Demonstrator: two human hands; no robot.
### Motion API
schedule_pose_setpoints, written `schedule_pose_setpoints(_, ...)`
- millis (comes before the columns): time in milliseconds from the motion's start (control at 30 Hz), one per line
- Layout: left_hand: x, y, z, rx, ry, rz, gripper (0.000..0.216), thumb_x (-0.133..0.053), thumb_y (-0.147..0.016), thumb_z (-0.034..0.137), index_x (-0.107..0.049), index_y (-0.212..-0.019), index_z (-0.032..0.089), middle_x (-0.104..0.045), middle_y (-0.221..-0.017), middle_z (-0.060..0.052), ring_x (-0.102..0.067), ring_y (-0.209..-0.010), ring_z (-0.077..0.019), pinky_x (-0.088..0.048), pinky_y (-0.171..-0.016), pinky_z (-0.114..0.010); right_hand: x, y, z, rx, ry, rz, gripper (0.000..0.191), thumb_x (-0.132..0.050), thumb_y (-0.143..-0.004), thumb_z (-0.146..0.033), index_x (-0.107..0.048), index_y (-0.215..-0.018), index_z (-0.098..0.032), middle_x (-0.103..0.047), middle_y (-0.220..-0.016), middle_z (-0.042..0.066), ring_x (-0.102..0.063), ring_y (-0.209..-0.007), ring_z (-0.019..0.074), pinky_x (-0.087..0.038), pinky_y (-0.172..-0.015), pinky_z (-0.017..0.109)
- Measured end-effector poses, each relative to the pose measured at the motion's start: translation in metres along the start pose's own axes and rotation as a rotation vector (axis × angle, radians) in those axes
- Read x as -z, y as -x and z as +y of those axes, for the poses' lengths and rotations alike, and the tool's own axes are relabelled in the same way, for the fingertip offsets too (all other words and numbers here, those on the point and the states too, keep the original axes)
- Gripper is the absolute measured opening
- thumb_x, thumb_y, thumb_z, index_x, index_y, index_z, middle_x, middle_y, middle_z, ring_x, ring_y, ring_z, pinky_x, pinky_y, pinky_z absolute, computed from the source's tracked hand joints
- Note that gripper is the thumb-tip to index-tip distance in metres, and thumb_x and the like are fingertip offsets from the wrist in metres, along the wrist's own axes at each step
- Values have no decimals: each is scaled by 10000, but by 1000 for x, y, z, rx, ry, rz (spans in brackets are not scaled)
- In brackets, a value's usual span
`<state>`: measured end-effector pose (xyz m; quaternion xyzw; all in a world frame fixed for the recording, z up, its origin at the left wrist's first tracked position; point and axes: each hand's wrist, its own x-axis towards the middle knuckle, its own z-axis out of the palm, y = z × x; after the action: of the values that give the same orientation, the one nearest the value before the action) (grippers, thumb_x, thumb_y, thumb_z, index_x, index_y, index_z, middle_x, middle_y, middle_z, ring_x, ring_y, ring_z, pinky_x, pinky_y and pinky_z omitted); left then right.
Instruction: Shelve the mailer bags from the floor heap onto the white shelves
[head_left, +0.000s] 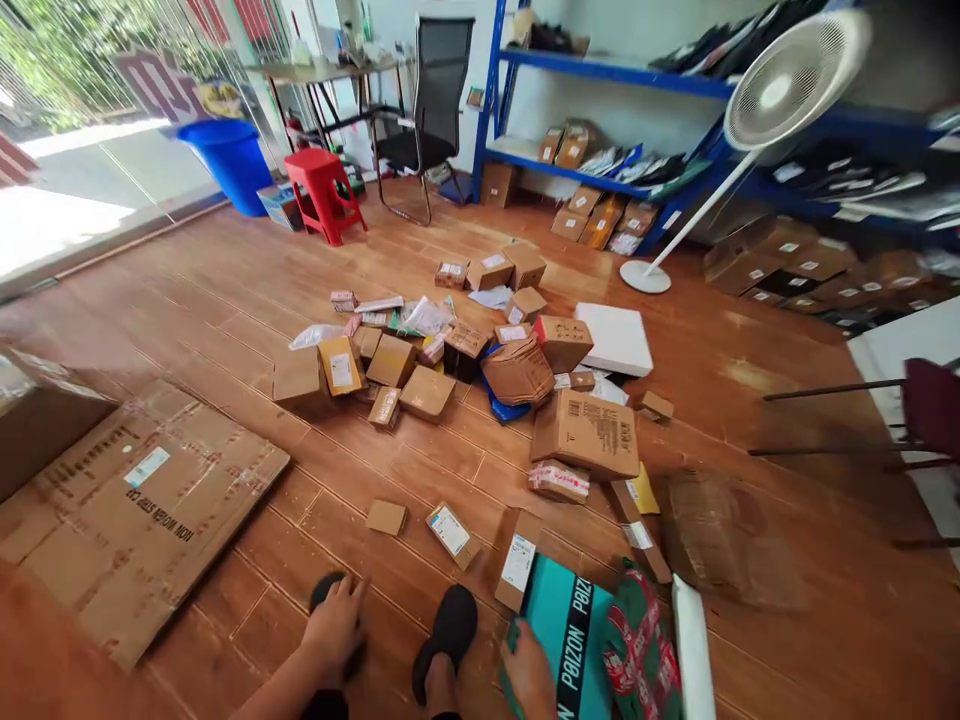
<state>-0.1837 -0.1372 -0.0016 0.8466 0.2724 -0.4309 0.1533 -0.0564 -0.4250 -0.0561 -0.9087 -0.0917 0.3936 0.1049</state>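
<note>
Crouching over a wooden floor (225,300), a person rests the left hand (335,625), fingers loosely spread and holding nothing, on a black shoe (330,590), seemingly for balance. The right hand (529,672) lies flat, open, on a teal Poizon box (566,625), steadying it. Beyond the box, small cardboard parcels (450,360) lie scattered.
</note>
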Motion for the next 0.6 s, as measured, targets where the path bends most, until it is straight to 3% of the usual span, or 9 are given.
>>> schedule_pose_setpoints(100, -25, -112, -6, 10, -59, 0, 847, -610, -763, 174, -258, -1530, 101, -368, -1563, -185, -370, -1434, -291, -368, -1146, -338, -46, -102, -24, -64, 117, -91, 546, -435, -867, -152, -463, -1402, -47, -627, -1310, 180, -615, -1210, 269, -485, -1033, 351)
schedule_pose_setpoints(167, -50, -188, -13, -12, -124, -3, 959, -659, -700, 152, -202, -1543, 110, -326, -1580, -209, -335, -1450, -329, -358, -1158, -415, -82, -165, -36, -19, 239, -129, 660, -534, -830, -149, -379, -1463, -41, -517, -1434, 199, -533, -1305, 291, -452, -1063, 360)
schedule_pose_setpoints(267, -89, -294, -29, -129, -237, 14, 1061, -670, -637, 84, -157, -1553, 237, -171, -1642, -155, -113, -1513, -383, -153, -1203, -622, -137, -243, -41, 48, 399, -104, 927, -699, -704, -152, -272, -1522, -67, -303, -1573, 223, -329, -1447, 348, -338, -1156, 415)
schedule_pose_setpoints(333, -109, -353, -41, -187, -291, 22, 1086, -653, -629, 58, -127, -1552, 286, -96, -1657, -129, 3, -1512, -413, -59, -1164, -719, -170, -280, -33, 54, 449, -71, 1096, -789, -591, -157, -238, -1535, -78, -250, -1586, 246, -254, -1470, 391, -254, -1194, 474)
schedule_pose_setpoints(433, -125, -413, -55, -235, -319, -13, 1022, -652, -643, 71, -213, -1545, 268, -240, -1618, -188, -177, -1488, -436, -229, -1145, -685, -207, -315, -6, 101, 386, -35, 1127, -763, -517, -104, -260, -1525, -62, -394, -1505, 254, -368, -1407, 401, -301, -1169, 482)
schedule_pose_setpoints(500, -128, -434, -60, -323, -287, -57, 1063, -720, -587, 83, -272, -1532, 276, -334, -1576, -199, -293, -1455, -411, -361, -1125, -574, -226, -329, 19, 178, 276, -7, 1078, -704, -530, -122, -276, -1516, -47, -522, -1390, 238, -485, -1314, 392, -375, -1124, 486)
schedule_pose_setpoints(600, -124, -452, -63, -547, -105, -139, 1256, -838, -437, 118, -253, -1539, 257, -366, -1548, -203, -362, -1416, -404, -411, -1113, -494, -244, -356, 51, 215, 97, 117, 895, -652, -659, -257, -358, -1491, -108, -557, -1375, 215, -544, -1267, 391, -433, -1082, 529)
